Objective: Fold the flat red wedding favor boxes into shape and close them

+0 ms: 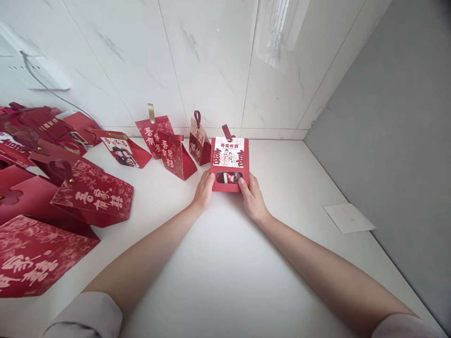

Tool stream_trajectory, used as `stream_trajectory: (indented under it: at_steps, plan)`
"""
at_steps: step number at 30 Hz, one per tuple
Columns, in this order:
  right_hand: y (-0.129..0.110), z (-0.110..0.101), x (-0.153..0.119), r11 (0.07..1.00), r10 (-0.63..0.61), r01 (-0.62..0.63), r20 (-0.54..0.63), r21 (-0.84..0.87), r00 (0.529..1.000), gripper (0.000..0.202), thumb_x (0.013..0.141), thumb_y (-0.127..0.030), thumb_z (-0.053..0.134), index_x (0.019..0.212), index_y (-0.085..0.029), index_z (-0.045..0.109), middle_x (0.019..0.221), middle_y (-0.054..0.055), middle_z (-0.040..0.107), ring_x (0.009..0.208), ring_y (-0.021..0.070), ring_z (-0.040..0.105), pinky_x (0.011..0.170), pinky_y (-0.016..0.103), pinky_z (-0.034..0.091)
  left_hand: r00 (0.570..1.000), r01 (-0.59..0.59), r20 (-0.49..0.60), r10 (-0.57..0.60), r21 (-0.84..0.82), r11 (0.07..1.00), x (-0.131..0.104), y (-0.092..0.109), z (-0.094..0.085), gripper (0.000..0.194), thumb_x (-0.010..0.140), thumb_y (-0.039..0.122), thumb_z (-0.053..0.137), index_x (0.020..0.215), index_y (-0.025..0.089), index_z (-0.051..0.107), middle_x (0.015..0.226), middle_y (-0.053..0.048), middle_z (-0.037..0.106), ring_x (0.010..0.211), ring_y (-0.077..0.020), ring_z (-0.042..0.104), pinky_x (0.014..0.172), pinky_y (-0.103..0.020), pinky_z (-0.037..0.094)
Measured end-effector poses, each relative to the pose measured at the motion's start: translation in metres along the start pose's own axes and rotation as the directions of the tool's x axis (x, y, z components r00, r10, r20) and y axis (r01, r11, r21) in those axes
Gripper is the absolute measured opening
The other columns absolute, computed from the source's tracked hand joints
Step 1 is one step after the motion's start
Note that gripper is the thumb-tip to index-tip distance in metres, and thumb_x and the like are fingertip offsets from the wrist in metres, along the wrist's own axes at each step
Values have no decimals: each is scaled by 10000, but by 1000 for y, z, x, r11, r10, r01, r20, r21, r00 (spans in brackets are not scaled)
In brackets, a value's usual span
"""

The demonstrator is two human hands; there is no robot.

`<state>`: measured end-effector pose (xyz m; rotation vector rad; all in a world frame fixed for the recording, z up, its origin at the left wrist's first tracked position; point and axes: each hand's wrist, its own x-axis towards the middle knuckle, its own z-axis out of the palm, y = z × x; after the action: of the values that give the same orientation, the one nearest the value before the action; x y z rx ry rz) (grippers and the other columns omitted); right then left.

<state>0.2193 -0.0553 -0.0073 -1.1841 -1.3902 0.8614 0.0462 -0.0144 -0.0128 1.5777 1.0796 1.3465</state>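
Between my two hands is a red gift box (229, 187) with a ribbon loop on top, a white label showing a couple, and a small window with something dark, red and white behind it. My left hand (204, 191) grips its left side. My right hand (254, 196) holds the right side, thumb on the front near the window. The fingers behind the box are hidden. Just left of it stands a small box with a dark red loop (199, 143). Beside that are a red triangular box (179, 158) and a taller one with a gold loop (154, 131).
Farther left, a box with a cartoon couple (126, 150) leans back. Several larger red boxes (95, 195) crowd the left side. A white socket panel (44, 72) with a grey cable is on the tiled wall. White paper (348, 218) overhangs the right table edge.
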Motion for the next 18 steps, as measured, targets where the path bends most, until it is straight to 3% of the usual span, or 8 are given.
stream_trajectory:
  at_steps: [6, 12, 18]
  plan:
    - [-2, 1, -4, 991, -132, 132, 14, 18, 991, 511, 1004, -485, 417, 1485, -316, 381, 1506, 29, 443, 1420, 223, 351, 1196, 449, 295, 996, -60, -78, 52, -102, 993, -3, 13, 2, 449, 969, 487, 448, 1294, 214, 593, 1366, -81, 598, 1320, -258, 508, 1132, -409, 385]
    - [4, 2, -1, 994, -102, 101, 31, 42, 994, 503, 986, -505, 440, 1456, -325, 425, 1485, 30, 471, 1422, 243, 362, 1198, 492, 295, 1000, 6, -14, -10, -253, 967, 0, 13, 3, 409, 956, 429, 472, 1268, 205, 612, 1344, -67, 623, 1288, -269, 544, 1120, -431, 408]
    - [4, 1, 2, 993, -79, 76, 29, 94, 996, 576, 972, -506, 473, 1509, -344, 340, 1517, 14, 441, 1428, 247, 360, 1194, 497, 303, 999, 13, -42, -21, -202, 979, 1, 14, 3, 471, 973, 511, 429, 1327, 231, 563, 1389, -71, 581, 1325, -249, 508, 1141, -407, 386]
